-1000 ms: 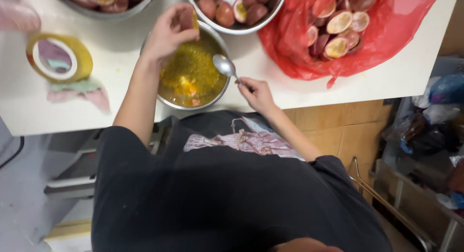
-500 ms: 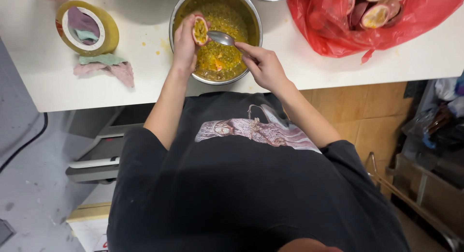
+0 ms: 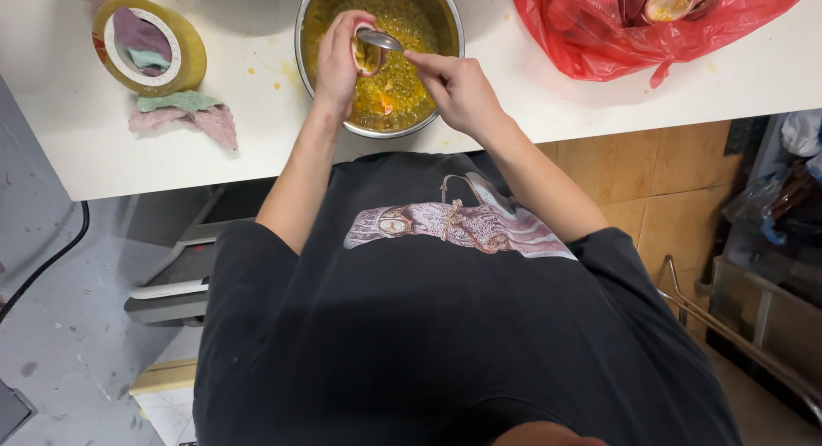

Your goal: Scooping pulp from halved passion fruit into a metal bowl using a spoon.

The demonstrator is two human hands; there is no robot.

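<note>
While the head camera looks straight down past a black printed shirt (image 3: pixel 454 326), a steel bowl (image 3: pixel 300 35) sits on the white counter (image 3: pixel 257 129) at its near edge, holding yellow-orange pulp with dark seeds. Upper right, a red plastic bag (image 3: pixel 599 35) lies open on the counter with cut fruit halves inside, their pale insides showing. Upper left, a roll of yellowish tape (image 3: pixel 193 56) stands on its side, a scrap of cloth tucked in its core; more green and pink cloth scraps (image 3: pixel 184 116) lie just in front of it.

Left hand (image 3: pixel 338 65): raised over the bowl, fingers curled closed around a fruit half (image 3: pixel 366 56), cut face turned toward the other hand. Forearm runs up from the lower left.

Right hand (image 3: pixel 462 91): over the bowl's right rim, fingers pinched on the handle of a metal spoon (image 3: pixel 379 40). The spoon's bowl rests at the fruit half's opening. Both hands are close together, above the pulp.
</note>
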